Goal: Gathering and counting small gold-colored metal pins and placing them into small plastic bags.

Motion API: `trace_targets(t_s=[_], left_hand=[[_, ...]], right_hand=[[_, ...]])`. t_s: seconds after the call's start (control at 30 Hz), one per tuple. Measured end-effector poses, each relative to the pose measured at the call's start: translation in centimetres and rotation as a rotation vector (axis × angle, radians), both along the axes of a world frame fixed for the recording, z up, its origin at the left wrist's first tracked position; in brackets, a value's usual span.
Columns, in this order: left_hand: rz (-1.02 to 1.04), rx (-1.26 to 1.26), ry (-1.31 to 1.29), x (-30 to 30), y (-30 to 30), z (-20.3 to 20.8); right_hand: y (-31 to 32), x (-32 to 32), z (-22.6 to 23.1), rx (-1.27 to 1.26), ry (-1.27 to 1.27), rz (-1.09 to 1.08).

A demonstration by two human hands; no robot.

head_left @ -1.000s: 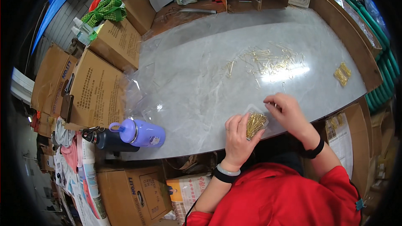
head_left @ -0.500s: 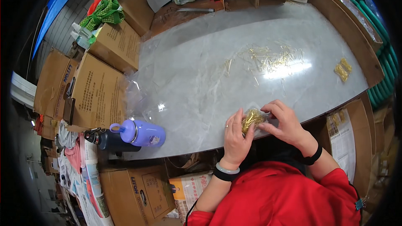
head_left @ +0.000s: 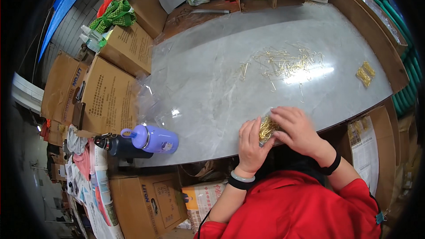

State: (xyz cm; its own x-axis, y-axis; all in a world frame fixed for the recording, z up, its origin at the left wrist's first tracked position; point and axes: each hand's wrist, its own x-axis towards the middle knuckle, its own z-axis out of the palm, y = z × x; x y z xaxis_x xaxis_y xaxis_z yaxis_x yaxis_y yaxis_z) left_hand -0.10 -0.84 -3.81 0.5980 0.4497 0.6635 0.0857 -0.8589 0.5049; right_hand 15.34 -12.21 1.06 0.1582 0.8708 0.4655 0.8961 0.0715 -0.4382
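A small clear plastic bag of gold-coloured wire hooks (head_left: 267,129) is between my hands at the table's front edge. My left hand (head_left: 252,145) grips the bag's left side, thumb below and fingers along it. Across its upper right lies my right hand (head_left: 297,129), fingers together and thumb at the lower side, slightly blurred. The bag's right part is hidden under those fingers. Farther out, a loose pile of gold wire hooks (head_left: 285,64) is spread on the grey table (head_left: 208,79). Filled bags of hooks (head_left: 365,74) lie at the far right.
A purple bottle (head_left: 157,139) and a dark bottle (head_left: 126,147) stand at the front left, near crumpled clear plastic (head_left: 148,99). Cardboard boxes (head_left: 110,97) line the left side. A cardboard wall (head_left: 369,31) borders the right edge.
My right hand's fingers have come over the top of the bag and closed together, covering more of it. My left hand keeps its hold. The whole view has shifted slightly.
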Motion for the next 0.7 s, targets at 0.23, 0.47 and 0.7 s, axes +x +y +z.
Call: trace_targets(t_s=[0.23, 0.47, 0.7], left_hand=[[-0.185, -0.339, -0.032, -0.8, 0.1, 1.2], [-0.322, -0.438, -0.08, -1.4, 1.2, 0.7], [-0.322, -0.269, 0.056, -1.1, 0.9, 1.1]], right_hand=[[-0.2, -0.4, -1.0, -0.069, -0.073, 0.033], [0.8, -2.0, -0.6, -0.057, -0.153, 0.069], [1.1, -1.6, -0.7, -0.07, -0.194, 0.019]])
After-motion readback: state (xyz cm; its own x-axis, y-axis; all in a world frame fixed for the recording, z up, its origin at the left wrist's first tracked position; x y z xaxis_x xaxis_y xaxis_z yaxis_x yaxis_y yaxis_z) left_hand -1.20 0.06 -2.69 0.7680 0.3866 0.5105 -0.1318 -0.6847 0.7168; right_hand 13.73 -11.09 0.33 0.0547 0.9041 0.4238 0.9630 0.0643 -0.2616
